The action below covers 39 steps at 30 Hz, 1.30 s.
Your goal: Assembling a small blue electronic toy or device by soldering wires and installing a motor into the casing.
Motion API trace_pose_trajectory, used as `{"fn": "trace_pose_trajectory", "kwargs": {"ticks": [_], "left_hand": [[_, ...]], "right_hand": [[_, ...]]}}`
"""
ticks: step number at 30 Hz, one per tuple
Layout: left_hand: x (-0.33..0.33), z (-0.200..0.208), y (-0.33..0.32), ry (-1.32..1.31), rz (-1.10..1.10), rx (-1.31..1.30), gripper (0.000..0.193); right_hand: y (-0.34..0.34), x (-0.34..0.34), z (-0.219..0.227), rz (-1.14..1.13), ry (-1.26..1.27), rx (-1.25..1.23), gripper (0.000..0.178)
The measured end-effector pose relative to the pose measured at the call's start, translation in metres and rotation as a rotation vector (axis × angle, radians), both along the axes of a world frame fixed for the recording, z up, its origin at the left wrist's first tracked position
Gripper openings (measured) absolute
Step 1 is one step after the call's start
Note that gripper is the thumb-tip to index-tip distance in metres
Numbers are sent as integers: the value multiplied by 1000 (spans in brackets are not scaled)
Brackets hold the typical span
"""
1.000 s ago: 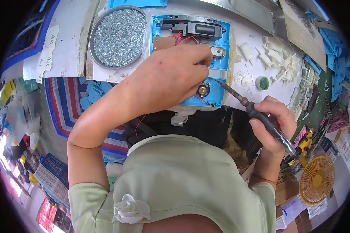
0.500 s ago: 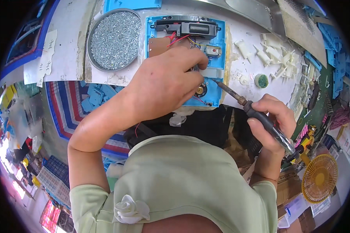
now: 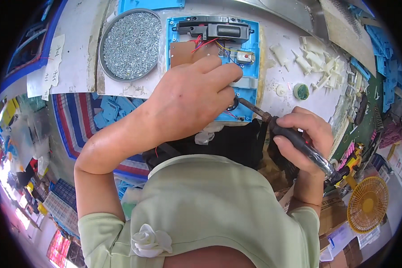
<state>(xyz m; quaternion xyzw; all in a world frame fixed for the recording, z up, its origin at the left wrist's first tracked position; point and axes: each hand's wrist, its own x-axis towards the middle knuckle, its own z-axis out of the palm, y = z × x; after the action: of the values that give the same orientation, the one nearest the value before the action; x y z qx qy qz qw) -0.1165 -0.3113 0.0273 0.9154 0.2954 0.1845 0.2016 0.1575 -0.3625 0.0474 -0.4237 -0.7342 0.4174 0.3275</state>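
An open light-blue plastic housing (image 3: 251,99) lies on the bench in front of me. Inside it are a black plastic unit (image 3: 228,32), a brown circuit board (image 3: 182,54), a small metal-cased part (image 3: 244,57) and thin red and yellow wires. My left hand (image 3: 194,96) reaches over the housing's middle with its fingers curled down; whatever they pinch is hidden beneath them. My right hand (image 3: 316,130) is closed round the black handle of a soldering iron (image 3: 294,137). The iron's tip is at the round dark part (image 3: 232,106), close by my left fingertips.
Left of the housing stands a round pan (image 3: 101,58) full of small screws. To the right lie white plastic pieces (image 3: 328,73) and a small green-sided tub (image 3: 300,92). A metal tray (image 3: 290,15) edges the back. A yellow fan (image 3: 367,204) stands at the lower right.
My right hand has brought the soldering iron leftward, its tip moving from the housing's right edge to the round part. My left hand has shifted slightly, uncovering more of the brown board.
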Motion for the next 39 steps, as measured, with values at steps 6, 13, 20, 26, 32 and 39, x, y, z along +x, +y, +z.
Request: {"fn": "trace_pose_trajectory", "kwargs": {"ticks": [6,13,20,26,32,39], "left_hand": [[-1,-1,1,-3,-15,-3,24],[-1,-3,0,-16,-15,10,24],[-3,-4,1,-25,-19,34,22],[-11,-6,6,-39,-56,59,25],[-20,-8,5,-32,-69,125,30],[-16,-4,3,-79,-29,100,35]], "right_hand": [[-3,-1,-3,-63,33,-55,32],[-9,12,9,-107,76,-135,33],[-26,27,12,-229,160,-174,35],[-34,30,14,-293,156,-160,34],[-53,64,10,-524,293,-84,33],[-95,234,30,-1251,471,374,10]]}}
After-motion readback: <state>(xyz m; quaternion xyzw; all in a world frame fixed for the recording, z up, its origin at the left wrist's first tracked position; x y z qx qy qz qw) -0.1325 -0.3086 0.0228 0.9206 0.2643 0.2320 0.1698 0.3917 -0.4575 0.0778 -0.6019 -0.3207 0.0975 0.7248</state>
